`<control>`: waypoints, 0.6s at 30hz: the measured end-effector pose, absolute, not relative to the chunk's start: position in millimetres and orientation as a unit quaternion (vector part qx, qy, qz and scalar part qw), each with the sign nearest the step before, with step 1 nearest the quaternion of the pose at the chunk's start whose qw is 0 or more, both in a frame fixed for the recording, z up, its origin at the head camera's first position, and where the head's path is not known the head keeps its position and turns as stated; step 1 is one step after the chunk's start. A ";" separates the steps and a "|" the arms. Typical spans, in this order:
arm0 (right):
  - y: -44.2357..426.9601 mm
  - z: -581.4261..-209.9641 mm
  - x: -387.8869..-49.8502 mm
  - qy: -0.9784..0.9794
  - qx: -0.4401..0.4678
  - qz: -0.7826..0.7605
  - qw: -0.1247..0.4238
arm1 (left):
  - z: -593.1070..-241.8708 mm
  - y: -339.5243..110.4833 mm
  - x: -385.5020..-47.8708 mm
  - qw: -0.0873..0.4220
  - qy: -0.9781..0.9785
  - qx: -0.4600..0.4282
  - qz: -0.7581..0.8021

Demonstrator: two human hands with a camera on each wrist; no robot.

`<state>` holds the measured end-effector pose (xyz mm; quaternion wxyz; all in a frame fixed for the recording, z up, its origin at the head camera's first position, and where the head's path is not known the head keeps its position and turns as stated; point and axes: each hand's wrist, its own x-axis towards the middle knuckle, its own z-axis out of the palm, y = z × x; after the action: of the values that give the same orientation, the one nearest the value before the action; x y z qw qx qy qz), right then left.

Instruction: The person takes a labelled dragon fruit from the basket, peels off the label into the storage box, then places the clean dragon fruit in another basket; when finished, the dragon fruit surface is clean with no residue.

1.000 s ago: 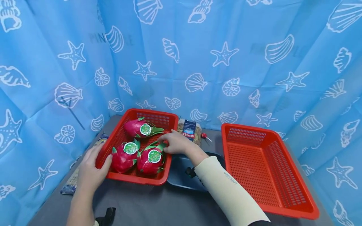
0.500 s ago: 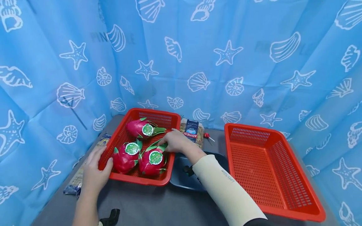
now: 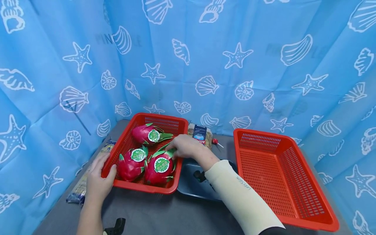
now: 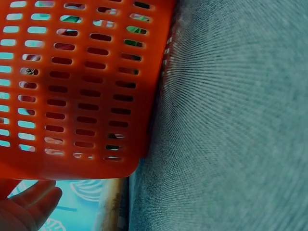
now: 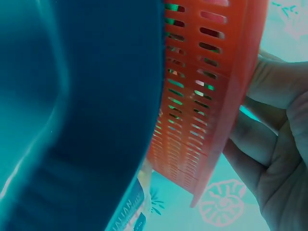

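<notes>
Three pink dragon fruits with green leaves and round stickers lie in the left red basket (image 3: 144, 188): one at the back (image 3: 141, 133), one front left (image 3: 129, 166), one front right (image 3: 154, 176). My right hand (image 3: 188, 148) reaches over the basket's right rim, fingers curled at the leafy top of the front-right fruit; its fingertips are partly hidden. In the right wrist view, that hand's fingers (image 5: 255, 139) pass behind the rim. My left hand (image 3: 98, 179) rests at the basket's left rim, thumb apart from the fairly straight fingers (image 4: 41, 197).
A second red basket (image 3: 264, 176) stands at the right. Between the baskets sits a dark blue tray (image 3: 195, 186), with a pasta bag (image 3: 201, 133) and a red lollipop (image 3: 215, 141) behind it. Another packet (image 3: 79, 191) lies left of the left basket. A blue curtain (image 3: 188, 65) hangs behind.
The view has shifted slightly. My right hand has moved a little to the right, and the front-right dragon fruit has shifted slightly with it. My left hand stays at the basket's left rim.
</notes>
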<state>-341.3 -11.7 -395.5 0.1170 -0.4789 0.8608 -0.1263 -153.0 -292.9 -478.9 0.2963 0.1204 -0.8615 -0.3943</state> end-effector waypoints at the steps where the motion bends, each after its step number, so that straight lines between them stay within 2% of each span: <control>1: -10.3 -394.0 -340.7 0.860 -0.481 -0.130 0.112 | -479.5 -293.0 -152.8 0.296 -0.861 0.121 -0.395; 7: -4.8 -381.0 -332.6 0.852 -0.498 -0.146 0.068 | -480.2 -295.7 -151.8 0.285 -0.862 0.132 -0.398; 18: 19.1 -353.7 -310.3 0.861 -0.464 -0.208 -0.007 | -486.9 -301.0 -149.0 0.282 -0.855 0.139 -0.411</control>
<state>-310.3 19.1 -353.7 -0.0065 -0.4642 0.8608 -0.2084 -149.0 -301.0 -486.9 0.2823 0.1392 -0.8554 -0.4114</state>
